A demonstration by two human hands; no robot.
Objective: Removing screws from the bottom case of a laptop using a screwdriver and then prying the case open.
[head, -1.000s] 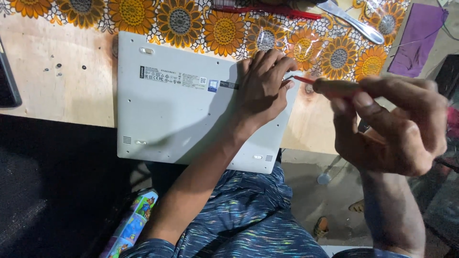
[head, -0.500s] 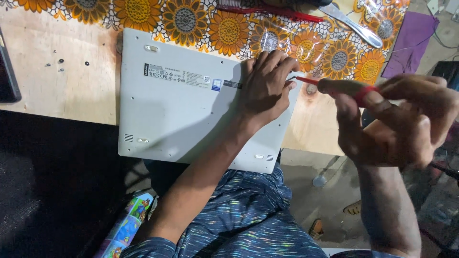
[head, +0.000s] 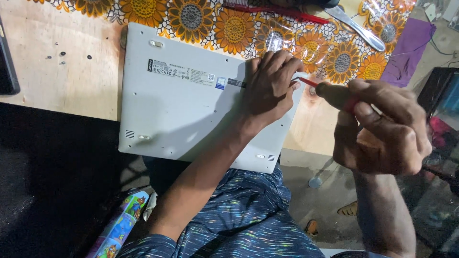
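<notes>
Pressing flat, the left hand (head: 270,88) steadies the upturned white laptop (head: 191,95) overhanging the counter's (head: 62,81) near edge; the right hand (head: 382,129), gripping the red screwdriver (head: 330,93), has edged its tip closer to the laptop's right edge.

Left hand (head: 270,88) flat on white laptop (head: 181,110); right hand (head: 382,131) grips screwdriver (head: 330,91).
</notes>
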